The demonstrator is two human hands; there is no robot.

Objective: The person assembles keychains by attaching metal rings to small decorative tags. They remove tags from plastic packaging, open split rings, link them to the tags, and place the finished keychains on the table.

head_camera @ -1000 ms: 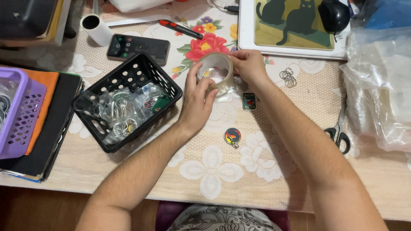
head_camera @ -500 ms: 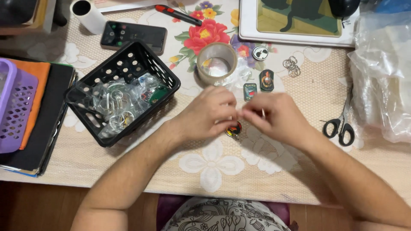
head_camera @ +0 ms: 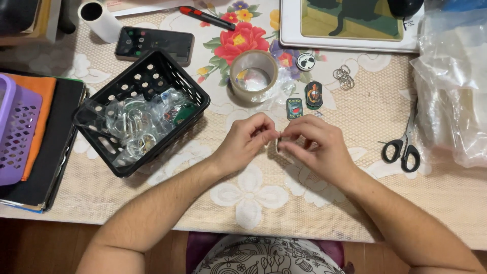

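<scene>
Both hands meet at the table's middle: the left hand and right hand pinch 1 small charm between closed fingertips. 3 charms lie just beyond them, unbagged; bagged ones fill the black basket left of the hands.

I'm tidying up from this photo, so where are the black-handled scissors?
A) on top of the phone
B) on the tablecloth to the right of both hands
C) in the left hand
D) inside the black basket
B: the scissors lie flat on the tablecloth, right of the right hand and beside the clear plastic bags.
</scene>
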